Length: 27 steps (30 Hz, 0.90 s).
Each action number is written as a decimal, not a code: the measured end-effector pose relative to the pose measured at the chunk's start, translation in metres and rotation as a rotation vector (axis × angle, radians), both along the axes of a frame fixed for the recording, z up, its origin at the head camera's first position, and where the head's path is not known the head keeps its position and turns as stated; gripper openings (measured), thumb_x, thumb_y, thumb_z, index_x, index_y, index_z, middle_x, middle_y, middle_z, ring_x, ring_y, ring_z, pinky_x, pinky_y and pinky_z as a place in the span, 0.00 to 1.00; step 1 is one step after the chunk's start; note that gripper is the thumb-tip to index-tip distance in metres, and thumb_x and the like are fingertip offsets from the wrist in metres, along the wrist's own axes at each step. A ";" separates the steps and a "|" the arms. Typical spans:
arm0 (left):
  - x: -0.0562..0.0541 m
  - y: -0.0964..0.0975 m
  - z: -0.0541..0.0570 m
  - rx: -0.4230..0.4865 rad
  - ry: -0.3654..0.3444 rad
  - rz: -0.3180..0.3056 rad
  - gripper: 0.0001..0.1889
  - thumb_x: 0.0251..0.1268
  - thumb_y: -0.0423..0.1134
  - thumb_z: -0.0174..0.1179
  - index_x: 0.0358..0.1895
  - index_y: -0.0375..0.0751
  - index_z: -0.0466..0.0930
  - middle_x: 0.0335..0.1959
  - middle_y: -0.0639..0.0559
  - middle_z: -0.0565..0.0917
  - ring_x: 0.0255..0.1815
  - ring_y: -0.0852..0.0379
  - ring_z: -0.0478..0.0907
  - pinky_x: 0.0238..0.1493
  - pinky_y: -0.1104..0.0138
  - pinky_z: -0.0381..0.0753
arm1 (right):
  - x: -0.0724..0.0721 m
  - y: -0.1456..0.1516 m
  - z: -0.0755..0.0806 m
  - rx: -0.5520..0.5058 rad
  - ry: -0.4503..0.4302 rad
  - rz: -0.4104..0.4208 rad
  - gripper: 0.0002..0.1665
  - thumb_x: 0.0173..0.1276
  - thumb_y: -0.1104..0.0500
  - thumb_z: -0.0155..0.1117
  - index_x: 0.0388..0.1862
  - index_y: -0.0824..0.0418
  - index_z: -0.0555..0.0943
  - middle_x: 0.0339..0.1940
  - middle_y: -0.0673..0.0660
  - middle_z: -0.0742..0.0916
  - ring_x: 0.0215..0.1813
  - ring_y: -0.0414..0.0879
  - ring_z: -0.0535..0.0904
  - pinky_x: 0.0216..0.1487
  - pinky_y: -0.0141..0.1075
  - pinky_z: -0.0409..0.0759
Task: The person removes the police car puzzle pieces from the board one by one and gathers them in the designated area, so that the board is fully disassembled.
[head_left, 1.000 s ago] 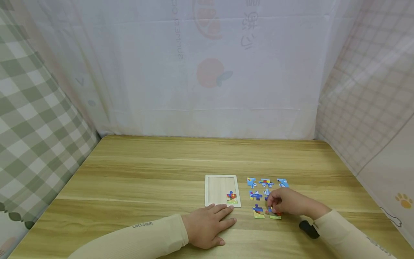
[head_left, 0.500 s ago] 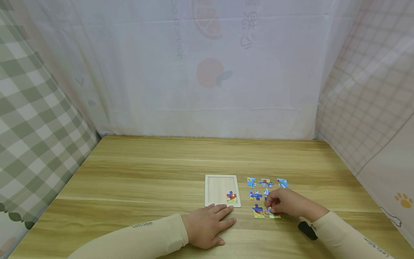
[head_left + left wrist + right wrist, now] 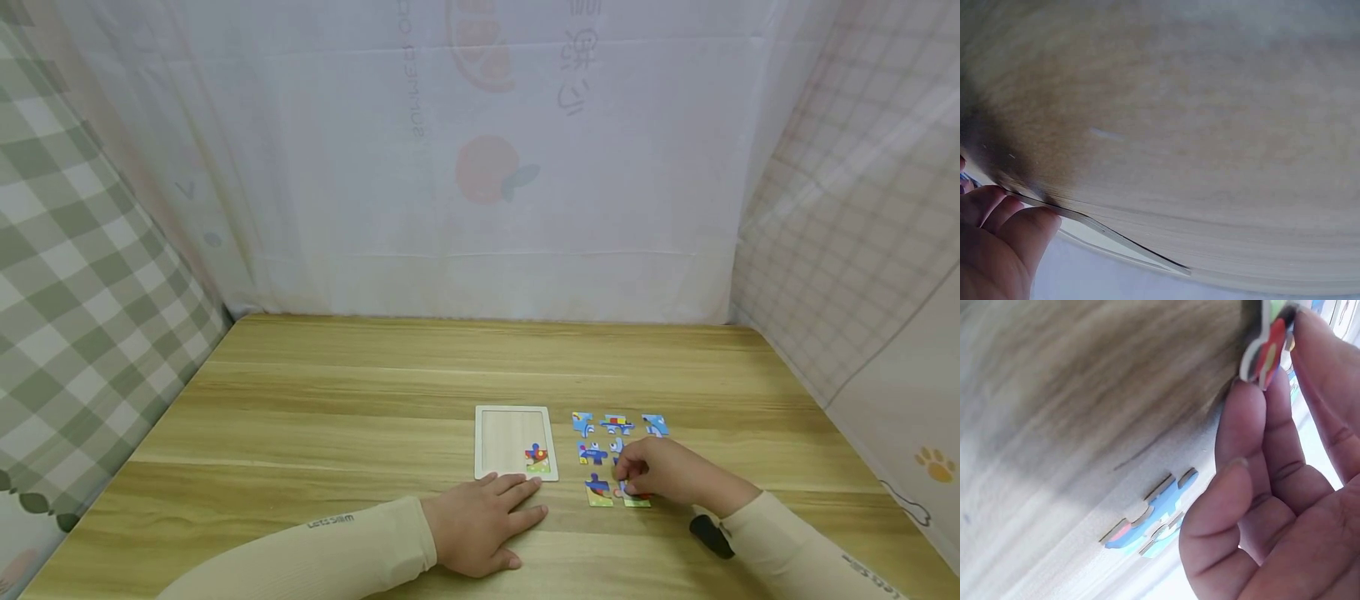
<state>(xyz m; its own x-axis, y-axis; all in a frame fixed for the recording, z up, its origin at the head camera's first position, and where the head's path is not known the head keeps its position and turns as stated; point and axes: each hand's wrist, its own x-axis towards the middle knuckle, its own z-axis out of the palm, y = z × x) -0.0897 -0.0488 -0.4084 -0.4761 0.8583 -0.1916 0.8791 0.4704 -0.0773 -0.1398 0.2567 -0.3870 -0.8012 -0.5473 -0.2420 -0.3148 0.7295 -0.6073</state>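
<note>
My left hand (image 3: 489, 525) lies flat with spread fingers, fingertips at the near edge of a pale wooden puzzle tray (image 3: 478, 442). In the left wrist view its fingers (image 3: 1029, 234) touch the tray's rim. One red, blue and green jigsaw piece (image 3: 537, 462) sits in the tray's lower right corner. To the right, my right hand (image 3: 660, 472) pinches a red and green jigsaw piece (image 3: 1270, 353) in the nearest row, partly hidden by its fingers. Beside that piece on the left lies another jigsaw piece (image 3: 599, 493) with a blue knob.
More loose jigsaw pieces lie in rows right of the tray, among them a blue eyed piece (image 3: 592, 452) and several along the back row, such as a light blue one (image 3: 656, 424). A black object (image 3: 711, 536) sits under the right wrist. White cloth (image 3: 360, 283) hangs behind the table.
My right hand and forearm have shifted very slightly left, still at the same jigsaw piece. The left hand, tray and other pieces stay put.
</note>
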 end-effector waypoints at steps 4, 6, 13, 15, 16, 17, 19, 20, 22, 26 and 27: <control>0.000 0.000 0.000 0.000 -0.004 0.001 0.32 0.72 0.62 0.42 0.75 0.56 0.57 0.76 0.51 0.57 0.75 0.56 0.55 0.68 0.62 0.64 | 0.001 -0.001 0.000 0.004 0.002 -0.009 0.05 0.59 0.67 0.68 0.30 0.59 0.81 0.22 0.46 0.77 0.26 0.36 0.68 0.28 0.30 0.68; 0.000 0.000 0.000 0.001 -0.003 0.001 0.32 0.72 0.62 0.42 0.75 0.56 0.57 0.76 0.51 0.57 0.75 0.56 0.55 0.68 0.62 0.64 | 0.001 -0.001 0.000 0.009 0.004 -0.013 0.05 0.60 0.67 0.68 0.30 0.59 0.81 0.23 0.46 0.77 0.26 0.36 0.68 0.29 0.31 0.69; 0.000 0.000 0.000 0.008 0.006 -0.002 0.32 0.72 0.62 0.42 0.75 0.56 0.58 0.76 0.51 0.57 0.75 0.56 0.55 0.68 0.62 0.64 | 0.000 -0.001 0.001 0.032 0.050 -0.016 0.05 0.59 0.67 0.68 0.30 0.58 0.81 0.27 0.45 0.81 0.30 0.37 0.70 0.31 0.31 0.72; 0.000 0.000 0.000 0.009 0.011 -0.003 0.32 0.72 0.62 0.42 0.75 0.55 0.58 0.75 0.51 0.57 0.74 0.56 0.56 0.68 0.62 0.65 | -0.001 -0.001 0.002 0.033 0.081 -0.008 0.05 0.59 0.67 0.69 0.30 0.58 0.81 0.28 0.44 0.81 0.31 0.36 0.71 0.32 0.31 0.73; 0.000 -0.001 -0.001 0.010 0.013 -0.004 0.32 0.72 0.62 0.42 0.75 0.55 0.58 0.75 0.51 0.57 0.74 0.56 0.56 0.67 0.62 0.65 | -0.001 -0.002 0.003 0.029 0.091 -0.009 0.05 0.59 0.67 0.69 0.30 0.58 0.81 0.28 0.44 0.81 0.31 0.35 0.71 0.32 0.31 0.73; 0.000 -0.001 0.000 0.010 0.015 -0.004 0.32 0.72 0.62 0.42 0.75 0.55 0.58 0.75 0.51 0.58 0.74 0.56 0.56 0.67 0.62 0.65 | -0.002 -0.002 0.004 0.023 0.099 -0.008 0.05 0.59 0.67 0.69 0.31 0.59 0.81 0.29 0.44 0.81 0.31 0.35 0.71 0.32 0.31 0.74; 0.000 -0.001 0.000 0.011 0.016 -0.004 0.32 0.72 0.62 0.42 0.75 0.55 0.58 0.75 0.51 0.58 0.74 0.56 0.56 0.67 0.62 0.65 | -0.002 -0.005 0.007 0.004 0.106 -0.015 0.06 0.59 0.67 0.69 0.31 0.59 0.81 0.28 0.45 0.81 0.31 0.35 0.71 0.32 0.31 0.74; 0.000 -0.001 0.000 0.012 0.017 -0.004 0.32 0.72 0.62 0.43 0.75 0.55 0.58 0.75 0.51 0.58 0.74 0.56 0.56 0.67 0.62 0.65 | -0.003 -0.007 0.008 -0.004 0.108 -0.019 0.05 0.59 0.67 0.68 0.32 0.59 0.81 0.28 0.45 0.80 0.30 0.36 0.71 0.31 0.31 0.73; 0.000 -0.001 0.000 0.012 0.018 -0.005 0.32 0.72 0.62 0.42 0.75 0.55 0.58 0.75 0.51 0.58 0.74 0.56 0.56 0.67 0.62 0.65 | -0.004 -0.012 0.011 -0.009 0.120 -0.032 0.05 0.60 0.67 0.68 0.33 0.59 0.81 0.28 0.45 0.80 0.31 0.36 0.71 0.31 0.31 0.73; 0.000 -0.001 0.000 0.011 0.022 -0.005 0.32 0.72 0.62 0.42 0.75 0.55 0.59 0.75 0.51 0.58 0.74 0.56 0.56 0.67 0.62 0.65 | -0.007 -0.023 0.013 -0.015 0.160 -0.041 0.06 0.61 0.66 0.68 0.36 0.59 0.82 0.29 0.45 0.79 0.33 0.37 0.71 0.33 0.31 0.72; 0.000 0.000 0.000 0.010 0.022 -0.004 0.32 0.72 0.62 0.42 0.75 0.56 0.59 0.75 0.51 0.58 0.74 0.56 0.56 0.67 0.62 0.65 | -0.008 -0.026 0.013 -0.024 0.165 -0.042 0.06 0.61 0.65 0.68 0.38 0.60 0.82 0.30 0.46 0.79 0.34 0.38 0.71 0.33 0.32 0.73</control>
